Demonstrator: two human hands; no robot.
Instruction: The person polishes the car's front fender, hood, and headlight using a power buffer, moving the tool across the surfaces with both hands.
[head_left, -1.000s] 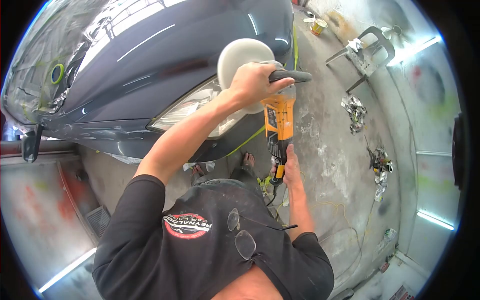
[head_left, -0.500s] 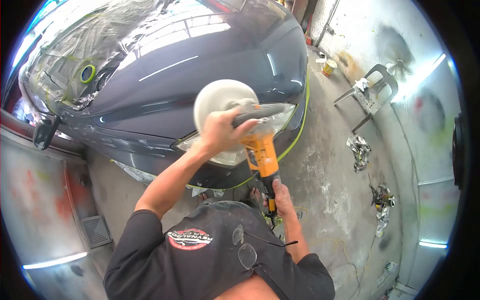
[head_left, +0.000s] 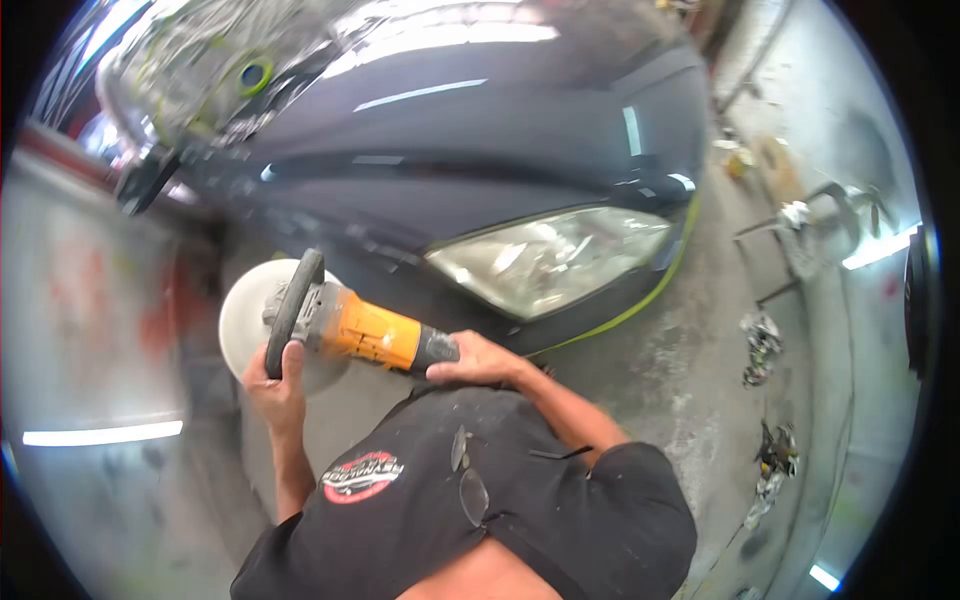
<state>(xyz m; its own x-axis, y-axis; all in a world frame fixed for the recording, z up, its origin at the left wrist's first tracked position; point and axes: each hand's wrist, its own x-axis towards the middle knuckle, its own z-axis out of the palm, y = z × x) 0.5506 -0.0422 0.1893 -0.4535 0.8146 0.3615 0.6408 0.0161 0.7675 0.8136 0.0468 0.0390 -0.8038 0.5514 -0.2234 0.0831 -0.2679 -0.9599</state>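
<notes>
I hold a yellow and black car polisher (head_left: 375, 335) crosswise in front of my waist, its round white pad (head_left: 245, 318) at the left end. My left hand (head_left: 277, 388) is wrapped round the black loop handle beside the pad. Round the dark rear grip at the other end closes my right hand (head_left: 478, 358). Just beyond the tool is the front corner of a dark car (head_left: 450, 150), with a clear headlight (head_left: 555, 258). The pad overlaps the floor and the car's lower side in this view.
Masking film (head_left: 190, 75) covers the windscreen area, a green tape roll (head_left: 255, 75) lying on it. Green tape (head_left: 640, 312) edges the bumper. A side mirror (head_left: 148, 180) sticks out at left. On the right stand a chair (head_left: 800, 240) and crumpled foil (head_left: 762, 348) by the wall.
The polisher has swung from over the hood and headlight down to the left, now lying crosswise near my body. My view has shifted, and the headlight is now uncovered.
</notes>
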